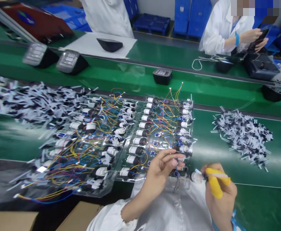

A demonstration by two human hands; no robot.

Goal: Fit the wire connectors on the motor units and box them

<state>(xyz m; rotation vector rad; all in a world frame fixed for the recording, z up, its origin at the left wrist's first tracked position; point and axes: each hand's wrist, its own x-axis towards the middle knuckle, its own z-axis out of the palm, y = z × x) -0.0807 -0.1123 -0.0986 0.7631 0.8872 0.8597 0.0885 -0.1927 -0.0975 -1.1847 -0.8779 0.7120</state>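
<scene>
My left hand (163,166) is over the near right corner of a clear plastic tray (121,173), its thumb and fingers curled together; whatever they pinch is too small to make out. Rows of white-and-black cylindrical parts (133,159) with coloured wires (163,125) fill this tray. Just right of its corner, my right hand (221,192), with yellow covers (214,186) on two fingers, is closed. A round white part (197,177) with a short pale tube shows at its fingertips. A pale strip (218,175) lies between the covered fingers.
A second wired tray (82,154) lies to the left. Loose black-and-white pieces are heaped at left (44,102) and right (245,138) on the green belt (280,144). A black display device (162,76) stands behind. Across the bench, a co-worker's hands (256,40) hold a dark object.
</scene>
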